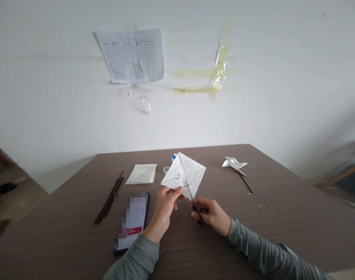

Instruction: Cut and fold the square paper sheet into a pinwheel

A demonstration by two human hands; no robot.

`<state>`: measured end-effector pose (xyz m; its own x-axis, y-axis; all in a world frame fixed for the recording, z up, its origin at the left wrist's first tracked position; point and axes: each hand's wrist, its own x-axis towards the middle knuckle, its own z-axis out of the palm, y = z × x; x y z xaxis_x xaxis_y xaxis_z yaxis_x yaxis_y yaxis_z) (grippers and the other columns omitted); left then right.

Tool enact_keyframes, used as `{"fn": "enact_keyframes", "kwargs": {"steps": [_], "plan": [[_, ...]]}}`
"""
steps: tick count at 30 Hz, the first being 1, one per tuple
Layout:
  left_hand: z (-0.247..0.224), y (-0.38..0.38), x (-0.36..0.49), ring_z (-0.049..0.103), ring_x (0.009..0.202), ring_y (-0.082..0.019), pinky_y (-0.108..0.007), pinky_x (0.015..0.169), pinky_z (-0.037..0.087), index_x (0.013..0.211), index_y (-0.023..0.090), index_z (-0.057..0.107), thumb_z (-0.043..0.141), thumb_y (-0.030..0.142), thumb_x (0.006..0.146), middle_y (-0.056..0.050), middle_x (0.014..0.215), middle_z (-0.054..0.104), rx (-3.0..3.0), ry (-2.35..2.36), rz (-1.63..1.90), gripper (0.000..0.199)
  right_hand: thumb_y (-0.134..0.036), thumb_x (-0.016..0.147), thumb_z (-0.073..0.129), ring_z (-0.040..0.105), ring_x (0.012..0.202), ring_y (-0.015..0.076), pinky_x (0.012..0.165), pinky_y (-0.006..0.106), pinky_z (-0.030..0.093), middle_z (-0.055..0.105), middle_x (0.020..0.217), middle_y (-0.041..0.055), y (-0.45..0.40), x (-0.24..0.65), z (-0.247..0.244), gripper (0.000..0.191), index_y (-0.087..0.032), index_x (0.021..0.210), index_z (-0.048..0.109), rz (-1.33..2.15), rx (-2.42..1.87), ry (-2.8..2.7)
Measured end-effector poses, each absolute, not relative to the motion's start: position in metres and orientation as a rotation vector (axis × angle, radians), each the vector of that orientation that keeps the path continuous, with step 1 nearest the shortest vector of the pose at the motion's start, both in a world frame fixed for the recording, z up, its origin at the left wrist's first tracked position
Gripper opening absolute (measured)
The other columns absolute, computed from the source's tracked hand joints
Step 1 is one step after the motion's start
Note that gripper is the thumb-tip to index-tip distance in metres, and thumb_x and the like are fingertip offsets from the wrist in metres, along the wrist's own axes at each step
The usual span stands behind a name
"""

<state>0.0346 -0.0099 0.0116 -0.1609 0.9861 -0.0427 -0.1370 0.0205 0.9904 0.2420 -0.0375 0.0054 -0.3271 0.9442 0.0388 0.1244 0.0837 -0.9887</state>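
Pinching a printed paper square [184, 175] at its near corner, the left hand [165, 208] holds it above the desk [282, 233], near the far edge; the right hand [212, 216] grips black scissors [196, 208], blades against the paper's lower edge.

This looks like a plain, sparsely furnished work room, closer to an office or craft room than a home, though the view cannot settle which. A ruled paper chart [130, 56] is stuck to the bare white wall [49, 105], beside crossed strips of yellowed tape [215, 74]. A wood-grain desk [276, 225] carries thin dark sticks [109, 198] and a paper pinwheel [234, 165], with folded paper [184, 175] and scissors [196, 206] held above it. Past the desk's left edge, odds and ends lie on the floor [15, 202].
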Motion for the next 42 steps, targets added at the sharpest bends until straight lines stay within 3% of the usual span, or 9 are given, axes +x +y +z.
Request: {"fn": "enact_keyframes", "kwargs": {"steps": [9, 15, 18, 22, 25, 29, 37, 42], "plan": [[0.014, -0.009, 0.035, 0.083, 0.071, -0.024, -0.022, 0.046, 0.038, 0.076, 0.022, 0.079, 0.108, 0.051, 0.066, -0.006, 0.075, 0.085, 0.999, 1.226, 1.386, 0.042, -0.065, 0.075, 0.107, 0.076, 0.064, 0.0328, 0.069, 0.045, 0.064, 0.086, 0.072, 0.0083, -0.034, 0.243, -0.001, 0.043, -0.029, 0.085, 0.086, 1.347, -1.069, -1.591], [0.013, -0.007, 0.031, 0.073, 0.061, -0.019, -0.023, 0.048, 0.034, 0.078, 0.02, 0.083, 0.11, 0.059, 0.065, -0.01, 0.077, 0.088, 0.989, 1.271, 1.482, 0.05, -0.052, 0.079, 0.104, 0.071, 0.062, 0.0291, 0.064, 0.042, 0.057, 0.082, 0.068, 0.0051, -0.029, 0.25, -0.014, 0.028, -0.028, 0.084, 0.091, 1.202, -1.047, -1.686], [0.012, -0.006, 0.03, 0.068, 0.057, -0.017, -0.024, 0.048, 0.032, 0.073, 0.021, 0.079, 0.108, 0.061, 0.064, -0.011, 0.076, 0.088, 0.964, 1.322, 1.513, 0.05, -0.044, 0.08, 0.098, 0.077, 0.07, 0.031, 0.077, 0.045, 0.063, 0.084, 0.073, 0.0035, -0.029, 0.255, -0.009, 0.018, -0.029, 0.09, 0.094, 1.096, -1.085, -1.765], [0.013, -0.005, 0.029, 0.069, 0.059, -0.017, -0.024, 0.047, 0.033, 0.079, 0.021, 0.083, 0.104, 0.059, 0.066, -0.012, 0.083, 0.091, 0.982, 1.338, 1.504, 0.045, -0.047, 0.085, 0.093, 0.089, 0.093, 0.041, 0.107, 0.059, 0.066, 0.094, 0.089, 0.0077, -0.025, 0.26, -0.006, 0.025, -0.031, 0.103, 0.098, 0.865, -1.156, -1.72], [0.013, -0.006, 0.028, 0.074, 0.065, -0.019, -0.023, 0.047, 0.033, 0.084, 0.021, 0.087, 0.101, 0.055, 0.068, -0.012, 0.091, 0.094, 1.028, 1.304, 1.489, 0.041, -0.051, 0.089, 0.089, 0.092, 0.1, 0.0436, 0.113, 0.063, 0.066, 0.097, 0.096, 0.0095, -0.017, 0.263, -0.012, 0.031, -0.032, 0.112, 0.098, 0.728, -1.215, -1.624], [0.013, -0.007, 0.027, 0.071, 0.064, -0.019, -0.022, 0.046, 0.034, 0.084, 0.021, 0.088, 0.1, 0.049, 0.068, -0.009, 0.086, 0.091, 1.062, 1.302, 1.464, 0.035, -0.052, 0.093, 0.084, 0.096, 0.105, 0.0443, 0.118, 0.065, 0.067, 0.1, 0.1, 0.0118, -0.003, 0.27, -0.018, 0.038, -0.028, 0.12, 0.094, 0.618, -1.269, -1.478], [0.015, -0.006, 0.029, 0.071, 0.066, -0.019, -0.021, 0.043, 0.036, 0.082, 0.021, 0.09, 0.1, 0.03, 0.07, -0.007, 0.082, 0.088, 1.078, 1.314, 1.267, 0.019, -0.056, 0.086, 0.093, 0.096, 0.116, 0.0475, 0.108, 0.06, 0.076, 0.101, 0.114, 0.0168, 0.013, 0.281, -0.017, 0.037, -0.03, 0.111, 0.087, 0.634, -1.195, -1.259], [0.015, -0.006, 0.029, 0.062, 0.058, -0.015, -0.022, 0.044, 0.036, 0.082, 0.02, 0.09, 0.101, 0.028, 0.072, -0.005, 0.077, 0.085, 1.096, 1.34, 1.211, 0.017, -0.051, 0.077, 0.093, 0.092, 0.097, 0.0413, 0.093, 0.055, 0.074, 0.096, 0.094, 0.01, 0.013, 0.28, -0.02, 0.031, -0.031, 0.099, 0.086, 0.702, -1.185, -1.276]]}}
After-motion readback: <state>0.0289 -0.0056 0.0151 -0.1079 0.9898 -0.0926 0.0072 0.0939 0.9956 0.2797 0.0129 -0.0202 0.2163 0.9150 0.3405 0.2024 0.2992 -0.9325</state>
